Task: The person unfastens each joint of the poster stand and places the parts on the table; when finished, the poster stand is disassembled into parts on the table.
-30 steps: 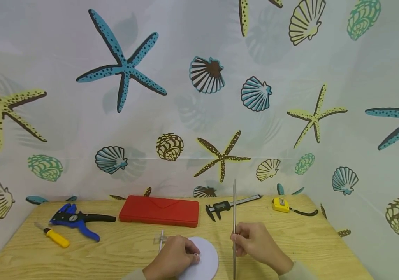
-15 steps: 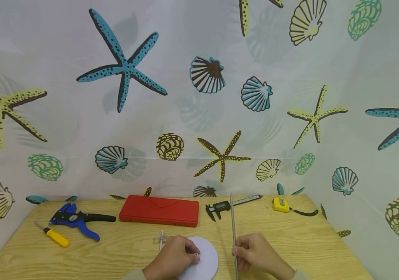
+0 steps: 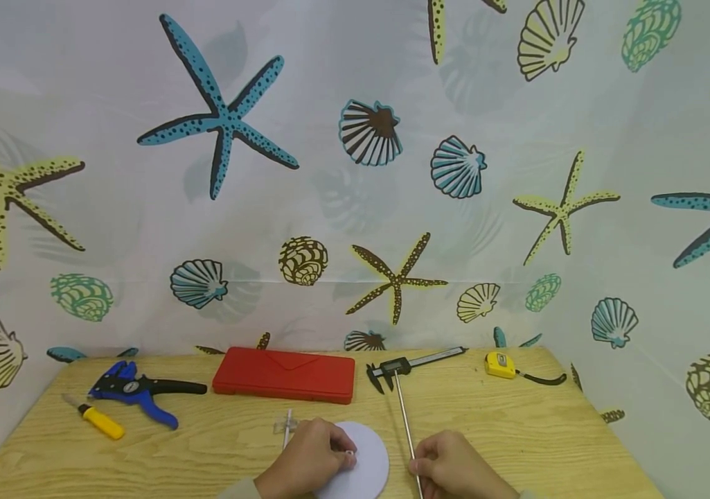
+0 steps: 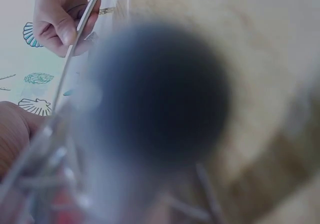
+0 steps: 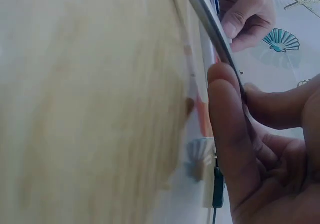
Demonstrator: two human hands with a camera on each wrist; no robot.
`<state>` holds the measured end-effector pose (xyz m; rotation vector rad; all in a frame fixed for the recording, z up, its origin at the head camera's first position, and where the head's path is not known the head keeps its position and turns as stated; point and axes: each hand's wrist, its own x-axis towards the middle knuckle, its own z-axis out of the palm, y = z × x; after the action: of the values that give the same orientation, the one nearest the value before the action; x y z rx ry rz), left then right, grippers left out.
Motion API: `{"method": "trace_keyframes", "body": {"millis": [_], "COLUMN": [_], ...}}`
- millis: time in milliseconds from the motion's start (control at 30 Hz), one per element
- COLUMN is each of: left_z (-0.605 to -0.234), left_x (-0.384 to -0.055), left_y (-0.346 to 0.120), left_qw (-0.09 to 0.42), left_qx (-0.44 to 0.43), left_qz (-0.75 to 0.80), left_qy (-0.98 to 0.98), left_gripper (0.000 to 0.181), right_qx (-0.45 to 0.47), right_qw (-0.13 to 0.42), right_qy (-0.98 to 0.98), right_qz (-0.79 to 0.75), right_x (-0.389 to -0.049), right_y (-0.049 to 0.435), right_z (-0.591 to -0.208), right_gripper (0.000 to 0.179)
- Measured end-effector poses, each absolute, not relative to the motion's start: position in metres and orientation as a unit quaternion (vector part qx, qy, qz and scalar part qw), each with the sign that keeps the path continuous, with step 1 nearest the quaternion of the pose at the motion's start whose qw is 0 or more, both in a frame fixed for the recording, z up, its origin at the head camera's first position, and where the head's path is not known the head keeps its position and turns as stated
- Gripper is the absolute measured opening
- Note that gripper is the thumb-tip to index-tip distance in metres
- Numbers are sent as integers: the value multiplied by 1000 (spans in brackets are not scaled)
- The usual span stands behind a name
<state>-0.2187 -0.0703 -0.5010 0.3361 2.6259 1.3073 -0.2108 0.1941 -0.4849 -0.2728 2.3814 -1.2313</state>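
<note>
My left hand [image 3: 314,454] pinches a tiny white piece [image 3: 350,454] between thumb and forefinger, over a flat white round disc [image 3: 372,457]. The disc lies near the table's front, partly covered by that hand. To its right, my right hand [image 3: 454,463] grips a thin straight metal rod [image 3: 403,412] between thumb and fingers. The rod slants to the upper left, its far end appearing at the caliper. In the right wrist view the rod [image 5: 207,21] runs between thumb and forefinger. A dark blurred round shape [image 4: 165,93] blocks much of the left wrist view.
Along the back lie a red case [image 3: 282,376], a digital caliper [image 3: 395,367] and a yellow tape measure [image 3: 500,365]. Blue wire strippers [image 3: 133,389] and a yellow-handled knife [image 3: 102,423] are on the left. A thin white stick [image 3: 287,423] with a clear block sits beside my left hand.
The metal rod has tipped from nearly upright to leaning left, its far end dropping toward the caliper. My right hand has shifted slightly downward. My left hand stays in place.
</note>
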Motion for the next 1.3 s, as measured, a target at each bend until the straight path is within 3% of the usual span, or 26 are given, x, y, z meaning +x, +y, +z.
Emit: {"method": "trace_keyframes", "body": {"millis": [333,1300], "left_z": [-498,-498], "left_x": [-219,-219], "left_y": [-70,-69], "left_qw": [91,95], "left_qx": [117,116], "left_qz": [437,434], "left_qy": [887,888], "left_gripper": [6,7], "right_qx": [-61,-54], "right_qw": [216,230], "right_qy": [874,887], "right_qz": [-432,-397], "right_x": [-211,-209], "right_y": [188,187], "right_z": [-492,-496], "right_gripper": [11,11]}}
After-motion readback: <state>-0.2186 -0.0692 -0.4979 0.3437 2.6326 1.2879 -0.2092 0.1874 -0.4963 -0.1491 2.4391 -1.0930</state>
